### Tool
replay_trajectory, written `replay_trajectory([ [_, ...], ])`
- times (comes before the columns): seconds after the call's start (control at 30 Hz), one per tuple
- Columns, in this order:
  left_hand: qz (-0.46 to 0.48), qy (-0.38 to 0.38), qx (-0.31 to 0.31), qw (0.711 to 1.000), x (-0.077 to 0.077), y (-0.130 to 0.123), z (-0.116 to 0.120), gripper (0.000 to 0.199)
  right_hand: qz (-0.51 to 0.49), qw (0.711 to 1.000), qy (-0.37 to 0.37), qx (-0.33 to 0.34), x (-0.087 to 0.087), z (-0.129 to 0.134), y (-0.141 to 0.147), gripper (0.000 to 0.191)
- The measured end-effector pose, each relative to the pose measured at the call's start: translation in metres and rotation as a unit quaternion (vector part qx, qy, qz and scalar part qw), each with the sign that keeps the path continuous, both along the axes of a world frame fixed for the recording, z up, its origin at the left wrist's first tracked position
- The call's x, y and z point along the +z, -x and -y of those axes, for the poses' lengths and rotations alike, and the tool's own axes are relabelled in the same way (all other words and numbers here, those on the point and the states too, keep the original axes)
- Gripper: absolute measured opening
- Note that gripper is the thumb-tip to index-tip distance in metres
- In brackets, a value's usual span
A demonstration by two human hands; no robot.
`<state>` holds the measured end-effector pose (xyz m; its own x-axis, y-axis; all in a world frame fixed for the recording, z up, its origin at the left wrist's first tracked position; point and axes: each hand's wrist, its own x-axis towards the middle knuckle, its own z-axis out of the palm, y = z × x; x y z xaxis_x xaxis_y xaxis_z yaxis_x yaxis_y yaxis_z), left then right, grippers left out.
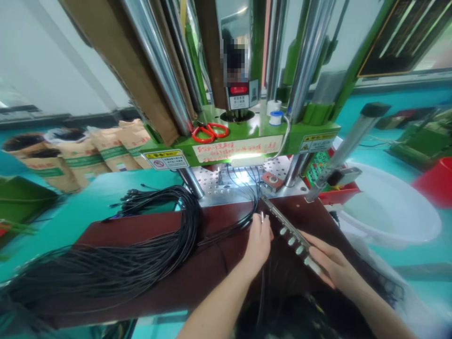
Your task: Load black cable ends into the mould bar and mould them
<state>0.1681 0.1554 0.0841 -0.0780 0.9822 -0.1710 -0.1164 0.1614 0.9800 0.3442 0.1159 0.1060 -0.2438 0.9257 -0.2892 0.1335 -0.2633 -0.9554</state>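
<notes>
My left hand (258, 242) is closed in a pinch, with a small metal-tipped cable connector (262, 217) showing above the fingertips. A dark cable (262, 296) trails down below this hand. In my right hand (330, 263) is the near end of a long metal mould bar (277, 213). Several pale blocks or plugs stick out along its lower side, and its far end points toward the press. Beside my left hand, thin black cables (243, 221) run across the brown worktop (219, 268) to the lit press bed (212, 181).
A thick bundle of black cables (187, 221) covers the left of the worktop. Red-handled scissors (211, 133) and a blue-rimmed spool (276, 117) sit on the green press crossbeam (259, 126). At right stand a button panel (317, 167) and a white tub (391, 202); paper sacks (84, 155) stand left.
</notes>
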Motion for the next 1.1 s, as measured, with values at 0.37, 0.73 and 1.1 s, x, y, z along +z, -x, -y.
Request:
replay_trajectory([
  [0.37, 0.06, 0.04, -0.048, 0.996, 0.001, 0.003, -0.007, 0.035, -0.019, 0.999, 0.03, 0.025, -0.012, -0.007, -0.014, 0.063],
  [0.73, 0.047, 0.073, -0.073, 0.994, 0.009, 0.006, -0.008, 0.031, -0.02, 0.998, 0.016, 0.055, -0.009, -0.008, -0.016, 0.061],
  [1.1, -0.051, -0.013, -0.072, 0.996, -0.002, 0.011, -0.011, 0.034, 0.012, 0.999, 0.017, 0.025, -0.005, -0.003, -0.004, 0.055],
])
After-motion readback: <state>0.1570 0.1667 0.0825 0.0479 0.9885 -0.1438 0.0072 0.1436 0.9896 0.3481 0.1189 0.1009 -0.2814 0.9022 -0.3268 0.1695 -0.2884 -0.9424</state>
